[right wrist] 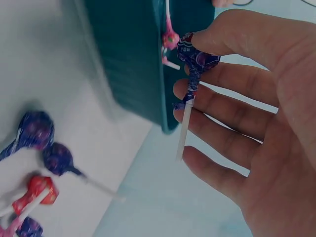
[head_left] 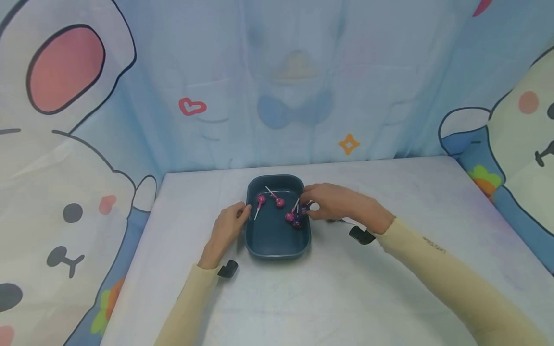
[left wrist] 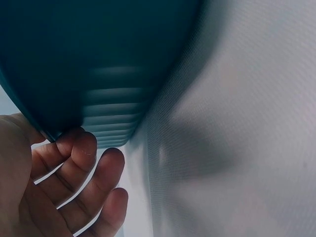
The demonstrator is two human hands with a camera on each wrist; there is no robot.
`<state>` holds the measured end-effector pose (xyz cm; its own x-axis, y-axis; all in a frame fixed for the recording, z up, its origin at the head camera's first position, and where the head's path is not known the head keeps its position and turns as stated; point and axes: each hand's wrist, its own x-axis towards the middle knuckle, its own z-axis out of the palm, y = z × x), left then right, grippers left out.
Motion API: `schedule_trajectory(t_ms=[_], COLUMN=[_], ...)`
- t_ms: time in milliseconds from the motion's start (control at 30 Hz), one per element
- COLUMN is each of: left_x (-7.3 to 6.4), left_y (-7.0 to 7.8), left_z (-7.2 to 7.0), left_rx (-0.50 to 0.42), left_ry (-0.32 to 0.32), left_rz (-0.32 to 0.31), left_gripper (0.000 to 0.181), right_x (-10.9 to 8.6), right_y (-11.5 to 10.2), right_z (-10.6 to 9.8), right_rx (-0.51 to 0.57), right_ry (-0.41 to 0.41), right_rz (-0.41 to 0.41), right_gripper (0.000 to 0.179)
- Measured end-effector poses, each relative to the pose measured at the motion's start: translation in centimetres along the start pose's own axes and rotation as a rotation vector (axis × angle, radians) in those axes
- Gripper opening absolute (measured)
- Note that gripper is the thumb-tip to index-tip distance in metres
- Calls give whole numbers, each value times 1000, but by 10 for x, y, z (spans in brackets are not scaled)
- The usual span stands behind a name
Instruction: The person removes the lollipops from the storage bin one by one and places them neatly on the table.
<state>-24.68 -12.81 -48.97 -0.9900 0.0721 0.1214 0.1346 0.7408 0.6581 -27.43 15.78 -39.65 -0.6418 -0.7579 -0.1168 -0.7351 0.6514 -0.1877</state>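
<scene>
The right hand [head_left: 335,202] pinches a purple lollipop [right wrist: 197,59] at the teal tray's [head_left: 277,250] 3 o'clock rim. The left hand [head_left: 229,226], fingers loosely curled, holds the rim at 9 o'clock, near 2 pink lollipops [head_left: 270,199].

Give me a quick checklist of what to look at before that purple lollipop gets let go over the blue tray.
1. Right hand grips the purple lollipop: ok, head pinched by thumb and finger, stick hanging free.
2. Lollipop over the tray: ok, the hand reaches over the right rim in the head view.
3. Tray steadied: ok, left hand holds its left rim.
4. Room inside: ok, pink lollipops leave bare floor at the near end.
5. More lollipops outside the tray: ok, several lie on the table.
</scene>
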Motion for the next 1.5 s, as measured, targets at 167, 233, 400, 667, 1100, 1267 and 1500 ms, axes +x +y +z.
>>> schedule_trajectory(t_ms=[167,233,400,667,1100,1267,1500], left_x=[-1,-1,0,0,0,-1,-1], left_y=[0,0,-1,-1,-1,-1,-2], left_z=[-1,-1,-1,0,0,0,0], left_rx=[27,37,26,21,13,13,8], left_ry=[8,13,17,13,4,7,10], left_rz=[-1,-4,-4,-2,-6,-3,3], left_gripper=[36,37,36,33,36,36,35], right_x=[-9,-12,-21,-35,-71,-83,-91], right_y=[10,15,30,51,89,105,129], right_z=[-3,-2,1,4,-5,-7,11], right_rx=[41,53,83,102,117,140,184], right_ry=[14,19,39,39,90,121,92], right_rz=[42,55,77,165,307,375,436], right_gripper=[18,17,16,21,30,31,33])
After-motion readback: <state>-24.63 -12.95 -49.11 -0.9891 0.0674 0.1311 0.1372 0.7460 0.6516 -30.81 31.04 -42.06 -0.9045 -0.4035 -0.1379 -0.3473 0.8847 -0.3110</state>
